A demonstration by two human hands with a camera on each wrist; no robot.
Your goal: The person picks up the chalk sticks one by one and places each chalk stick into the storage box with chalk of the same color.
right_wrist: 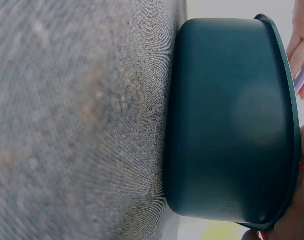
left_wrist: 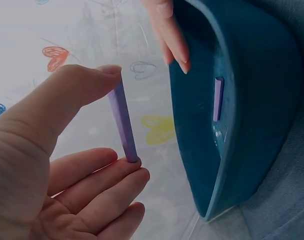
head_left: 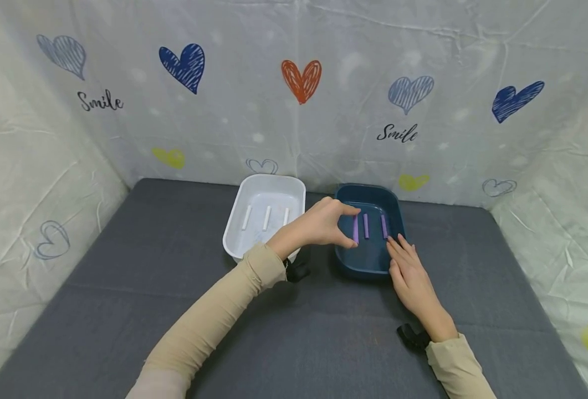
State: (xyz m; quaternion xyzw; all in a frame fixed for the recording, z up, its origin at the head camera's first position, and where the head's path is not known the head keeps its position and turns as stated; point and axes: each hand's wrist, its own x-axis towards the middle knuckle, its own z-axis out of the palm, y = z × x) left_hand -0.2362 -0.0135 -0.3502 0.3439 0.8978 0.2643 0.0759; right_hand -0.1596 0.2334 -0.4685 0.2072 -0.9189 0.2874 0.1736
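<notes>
My left hand (head_left: 321, 223) pinches a purple chalk stick (head_left: 356, 229) end to end, between the thumb and a fingertip. In the left wrist view this stick (left_wrist: 124, 125) stands out against the cloth, beside the dark teal tub (left_wrist: 259, 100). Two more purple chalk sticks (head_left: 366, 226) lie side by side on the tub's floor; the left wrist view shows only one of them. At the tub's right rim rests my right hand (head_left: 413, 280), fingers nearly straight. The right wrist view shows the tub's outer wall (right_wrist: 232, 120), with that hand partly hidden at the rim.
Left of the teal tub stands a white tub (head_left: 269, 185) with three white chalk sticks (head_left: 266, 218) in it; my left forearm crosses its near right corner. Both stand near the back edge of the grey table (head_left: 298, 343). A printed cloth (head_left: 343, 33) hangs behind and at the sides.
</notes>
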